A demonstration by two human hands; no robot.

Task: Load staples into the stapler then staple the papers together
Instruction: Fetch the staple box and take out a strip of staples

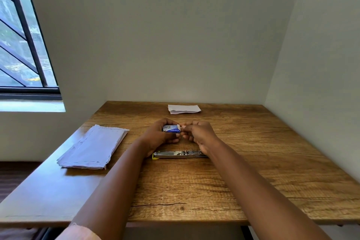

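Note:
My left hand [158,136] holds a small blue staple box [171,129] above the middle of the wooden table [253,161]. My right hand [196,132] pinches the box's white end flap at its right side. Just nearer to me lies the metal stapler [175,154], opened flat, with a yellow tip at its left end; my right wrist covers its right end. A thick stack of white papers [93,147] lies at the left of the table.
A smaller folded white paper [184,108] lies at the far edge of the table by the wall. Walls close the table at the back and right. A barred window [19,45] is at the left.

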